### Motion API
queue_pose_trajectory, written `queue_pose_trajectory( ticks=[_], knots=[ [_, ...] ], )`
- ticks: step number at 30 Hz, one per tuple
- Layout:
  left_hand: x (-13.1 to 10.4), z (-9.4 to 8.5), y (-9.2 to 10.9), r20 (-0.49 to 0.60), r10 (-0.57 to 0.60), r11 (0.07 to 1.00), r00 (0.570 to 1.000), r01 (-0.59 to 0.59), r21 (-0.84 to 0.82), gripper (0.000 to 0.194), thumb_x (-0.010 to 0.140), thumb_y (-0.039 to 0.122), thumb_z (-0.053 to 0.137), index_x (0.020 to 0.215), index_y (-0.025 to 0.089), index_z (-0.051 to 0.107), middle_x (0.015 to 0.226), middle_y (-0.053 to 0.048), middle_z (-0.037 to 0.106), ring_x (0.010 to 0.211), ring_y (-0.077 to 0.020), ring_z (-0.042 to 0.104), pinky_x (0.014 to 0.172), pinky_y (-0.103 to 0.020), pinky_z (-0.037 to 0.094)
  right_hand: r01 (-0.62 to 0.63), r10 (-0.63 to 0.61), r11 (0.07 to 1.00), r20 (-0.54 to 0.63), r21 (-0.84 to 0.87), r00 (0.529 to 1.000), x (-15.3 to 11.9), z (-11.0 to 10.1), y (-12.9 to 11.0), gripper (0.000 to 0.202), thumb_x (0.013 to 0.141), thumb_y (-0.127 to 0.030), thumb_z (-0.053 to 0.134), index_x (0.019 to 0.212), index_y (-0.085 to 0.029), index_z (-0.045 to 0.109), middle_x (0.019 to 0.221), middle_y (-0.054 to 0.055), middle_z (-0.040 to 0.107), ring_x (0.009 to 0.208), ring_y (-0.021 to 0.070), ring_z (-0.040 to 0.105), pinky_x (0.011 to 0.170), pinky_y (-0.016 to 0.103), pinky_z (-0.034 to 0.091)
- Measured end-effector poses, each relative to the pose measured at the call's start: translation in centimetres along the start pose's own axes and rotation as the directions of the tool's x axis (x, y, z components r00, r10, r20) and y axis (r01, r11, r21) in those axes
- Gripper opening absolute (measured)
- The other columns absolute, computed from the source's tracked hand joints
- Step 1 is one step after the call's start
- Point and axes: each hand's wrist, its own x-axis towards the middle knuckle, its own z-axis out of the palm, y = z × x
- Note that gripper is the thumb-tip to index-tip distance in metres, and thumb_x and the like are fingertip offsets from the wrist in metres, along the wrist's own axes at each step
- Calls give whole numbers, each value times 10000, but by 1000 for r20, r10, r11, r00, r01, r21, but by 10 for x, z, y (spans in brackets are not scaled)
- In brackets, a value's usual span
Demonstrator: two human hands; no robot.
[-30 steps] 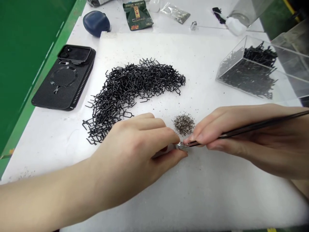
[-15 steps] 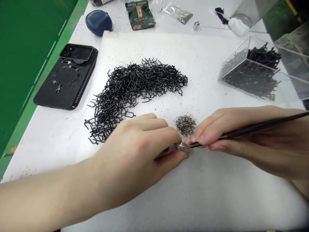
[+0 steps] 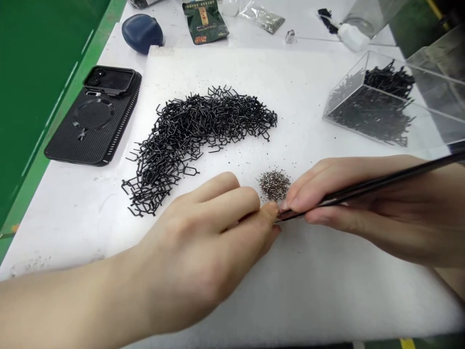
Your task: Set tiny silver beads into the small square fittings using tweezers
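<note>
My right hand (image 3: 363, 208) grips black tweezers (image 3: 392, 180), their tips pointing left to the fingertips of my left hand (image 3: 214, 237). The left hand is closed, thumb and fingers pinched at the tweezer tips; its fingers hide whatever lies between them. Just beyond the fingertips is a small heap of tiny brown metallic bits (image 3: 275, 185). Farther back and left, a long curved pile of thin black bent wire pieces (image 3: 207, 118) lies on the white surface (image 3: 298, 291).
A clear box (image 3: 366, 111) of black pieces stands at right. A black phone (image 3: 92, 116) lies at left, near a dark blue rounded object (image 3: 141, 33). Behind are a green packet (image 3: 205, 22), a plastic bag (image 3: 263, 17) and a small silver piece (image 3: 289, 36).
My left hand has rolled over, with its thumb coming up across the fingertips. The small silvery piece that showed at the tweezer tips is now covered. The whole view has shifted slightly.
</note>
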Motion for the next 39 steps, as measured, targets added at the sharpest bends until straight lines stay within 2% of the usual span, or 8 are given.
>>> queue_pose_trajectory(
  ticks=[6, 10, 17, 27, 30, 31, 32, 39],
  knots=[
    [8, 1, 1, -9, -69, 998, 998, 69, -12, 162, 1216, 135, 757, 1179, 132, 915, 916, 0, 788, 847, -183, 735, 842, -328, 648, -63, 64, 997, -24, 42, 998, 1, 1, 0, 101, 1075, -310, 983, 1102, -407, 976, 1025, -40, 951, 887, 210, 930, 798, 290, 782],
    [11, 3, -1, -26, -105, 987, 994, 101, -123, 162, 1193, 127, 781, 1198, 117, 942, 929, -23, 826, 851, -178, 783, 731, -299, 619, -42, 43, 999, -43, 20, 998, 0, -1, 0, 106, 1080, -297, 980, 1106, -400, 977, 1028, -43, 953, 892, 194, 930, 787, 267, 777],
    [12, -2, 1, -4, -170, 976, 985, 167, -141, 155, 1167, 133, 818, 1101, 124, 958, 918, -27, 849, 786, -154, 779, 645, -278, 565, -52, 52, 998, -19, 26, 998, 1, -1, 2, 91, 1078, -319, 988, 1101, -403, 961, 1039, -62, 959, 886, 183, 932, 783, 249, 777],
    [11, 6, -6, 1, -141, 974, 990, 138, -179, 236, 1165, 154, 831, 956, 111, 932, 869, -32, 826, 817, -172, 763, 673, -299, 579, -60, 62, 998, -85, 21, 994, -6, 2, 5, 85, 1082, -358, 987, 1102, -439, 970, 1033, -55, 948, 880, 213, 922, 740, 290, 790],
    [12, 5, -6, -21, -126, 977, 992, 121, -173, 284, 1154, 176, 847, 882, 128, 913, 816, -14, 797, 784, -164, 744, 658, -308, 556, -49, 50, 999, -73, 20, 996, -8, 2, 7, 127, 1088, -319, 976, 1125, -441, 970, 1046, -56, 949, 883, 228, 930, 733, 299, 801],
    [12, 4, -5, -71, -113, 980, 991, 99, -170, 293, 1146, 153, 847, 861, 131, 910, 804, -5, 792, 747, -147, 721, 627, -305, 531, -40, 41, 999, -70, 15, 997, -9, 2, 8, 154, 1086, -299, 973, 1137, -444, 970, 1052, -56, 951, 889, 237, 935, 730, 310, 805],
    [13, 2, -4, 21, -183, 971, 983, 184, -153, 205, 1151, 128, 836, 979, 110, 946, 890, -22, 842, 791, -152, 757, 664, -300, 561, -30, 31, 1000, -72, 8, 997, -9, 2, 9, 176, 1083, -284, 972, 1147, -447, 972, 1057, -55, 952, 891, 249, 938, 723, 324, 808],
    [11, -1, 1, 24, -215, 965, 976, 216, -151, 141, 1146, 155, 863, 1056, 167, 971, 926, 14, 862, 800, -125, 775, 687, -276, 577, -16, 16, 1000, -80, -8, 997, -10, 1, 9, 207, 1059, -267, 978, 1167, -443, 981, 1067, -31, 959, 901, 294, 941, 743, 397, 818]
  ],
)
